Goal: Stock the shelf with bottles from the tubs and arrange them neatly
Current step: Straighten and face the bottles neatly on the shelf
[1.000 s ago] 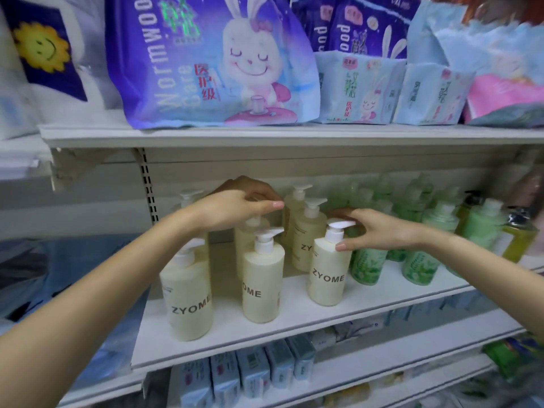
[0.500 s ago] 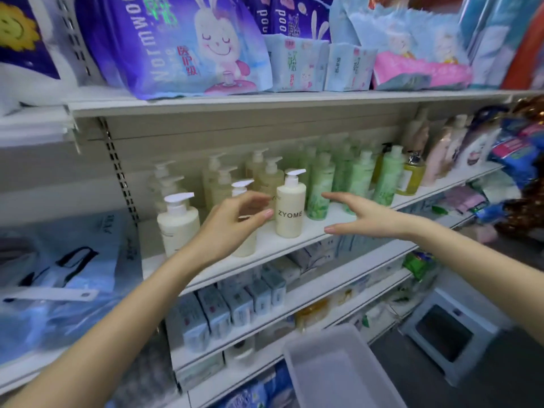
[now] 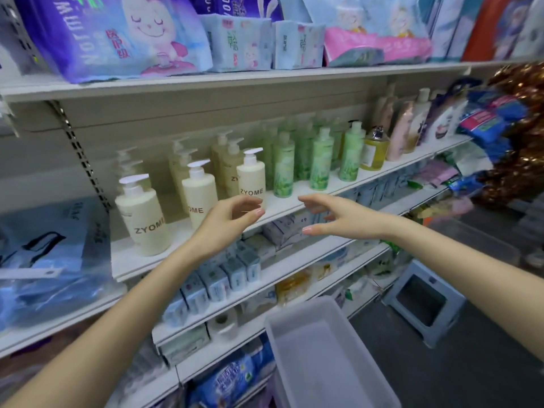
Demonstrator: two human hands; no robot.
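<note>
The 3 front cream pump bottles (image 3: 144,219) at centre left look like opaque plastic with a smooth satin sheen. The green bottles (image 3: 321,160) right of them are translucent, glossier plastic. The amber bottle (image 3: 374,151) is clear and shiny. The shelf (image 3: 129,262) looks like painted metal, matt off-white, with a slotted metal upright (image 3: 79,154) at left. The tub (image 3: 318,363) at bottom centre is frosted, translucent plastic. The purple packs (image 3: 103,33) at top are glossy film. The tinsel (image 3: 521,136) at the right edge glitters like foil.
</note>
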